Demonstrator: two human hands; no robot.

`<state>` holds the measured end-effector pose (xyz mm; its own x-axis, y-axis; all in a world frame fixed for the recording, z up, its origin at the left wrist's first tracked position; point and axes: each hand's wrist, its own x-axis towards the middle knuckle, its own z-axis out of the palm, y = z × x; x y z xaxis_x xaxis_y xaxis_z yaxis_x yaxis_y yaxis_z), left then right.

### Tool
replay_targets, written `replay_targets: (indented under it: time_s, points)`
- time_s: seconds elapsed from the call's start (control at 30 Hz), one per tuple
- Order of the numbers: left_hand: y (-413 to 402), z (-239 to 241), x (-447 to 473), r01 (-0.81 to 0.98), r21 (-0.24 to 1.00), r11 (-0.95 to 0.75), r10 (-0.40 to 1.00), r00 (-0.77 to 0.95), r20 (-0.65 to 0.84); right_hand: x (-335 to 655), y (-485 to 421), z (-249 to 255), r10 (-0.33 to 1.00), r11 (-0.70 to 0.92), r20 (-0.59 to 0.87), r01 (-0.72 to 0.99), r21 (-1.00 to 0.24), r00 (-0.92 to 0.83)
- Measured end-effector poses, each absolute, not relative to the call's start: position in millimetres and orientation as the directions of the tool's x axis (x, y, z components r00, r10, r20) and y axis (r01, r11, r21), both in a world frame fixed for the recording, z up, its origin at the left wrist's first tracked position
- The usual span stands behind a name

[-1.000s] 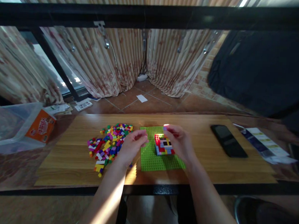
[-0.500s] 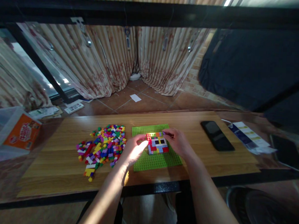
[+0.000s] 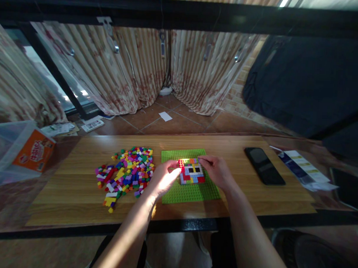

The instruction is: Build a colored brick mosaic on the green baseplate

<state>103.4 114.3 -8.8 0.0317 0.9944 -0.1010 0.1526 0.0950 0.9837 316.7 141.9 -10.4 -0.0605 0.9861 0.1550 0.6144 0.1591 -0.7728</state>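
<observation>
A flat panel of colourful building bricks (image 3: 192,175), with white, black, red, light blue and yellow parts, sits on a green studded baseplate (image 3: 179,195). My left hand (image 3: 164,177) is at the panel's left edge, its thumb and forefinger closed against the red bricks there. At the top right corner, the thumb and forefinger of my right hand (image 3: 217,171) pinch a small building brick, mostly covered by the fingertips. Left of the baseplate spreads a pile of loose bricks (image 3: 132,169) in many colours.
On the right of the wooden table (image 3: 83,209) lies a black phone (image 3: 263,165), with printed papers (image 3: 306,167) beyond it. A clear plastic box (image 3: 20,154) with an orange label stands at the far left. Curtains (image 3: 125,76) hang behind.
The whole view has shifted slightly, so the table's things appear a little farther right. Both hands keep nearly the same places at the brick panel.
</observation>
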Motion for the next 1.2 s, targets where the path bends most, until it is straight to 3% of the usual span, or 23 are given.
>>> replay_targets:
  time_s: [0.37,0.57,0.73,0.87,1.0,1.2]
  points:
    - [109.0,-2.5,111.5,0.174,0.98,0.092,0.995,0.025,-0.097,318.8,152.5,-28.1,0.998,-0.061,-0.068,0.274,-0.96,-0.016]
    - [106.1,-8.6,115.8,0.243,0.967,0.074,0.997,0.014,-0.08,319.8,154.3,-27.3,0.995,-0.085,-0.097,0.276,-0.957,-0.028]
    - [106.1,-9.5,116.0,0.149,0.988,0.048,0.998,0.032,-0.053,319.2,156.1,-26.7,0.995,-0.094,-0.104,0.322,-0.942,-0.012]
    - [106.2,-8.8,115.6,0.124,0.989,0.078,0.996,0.034,-0.083,316.9,153.2,-21.4,0.99,-0.138,-0.142,0.239,-0.961,0.001]
    - [106.9,-9.9,115.7,0.208,0.974,0.086,0.996,0.013,-0.091,314.9,150.0,-13.9,0.981,-0.194,-0.196,0.152,-0.969,0.003]
    - [108.8,-18.5,114.9,0.2,0.977,0.068,0.998,0.003,-0.07,309.7,152.3,-5.9,0.945,-0.319,-0.305,0.123,-0.94,0.121]
